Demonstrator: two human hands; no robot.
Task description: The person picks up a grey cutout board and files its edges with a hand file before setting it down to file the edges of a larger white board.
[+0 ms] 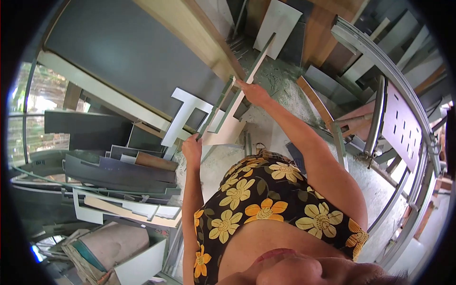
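Note:
A narrow notched board (pixel 219 110) with a greenish edge runs slantwise between my two hands. My left hand (pixel 192 148) is closed on its near end. My right hand (pixel 255 93) is closed on its far part, thumb and fingers at the edge. Just beyond the board, a white panel piece with a rectangular cut-out (pixel 177 124) leans at the edge of a large dark grey panel (pixel 123 52). A long thin strip (pixel 261 58) stretches away past my right hand, overlapping the board's far part in this view.
Several dark offcuts (pixel 118 168) are stacked at the left, above a white cut-out frame (pixel 128 209). On the right stands a metal rail frame (pixel 380 47) with a slotted panel (pixel 401 124). A white sheet (pixel 278 26) leans at the back. Dust and scraps lie on the floor (pixel 280 80).

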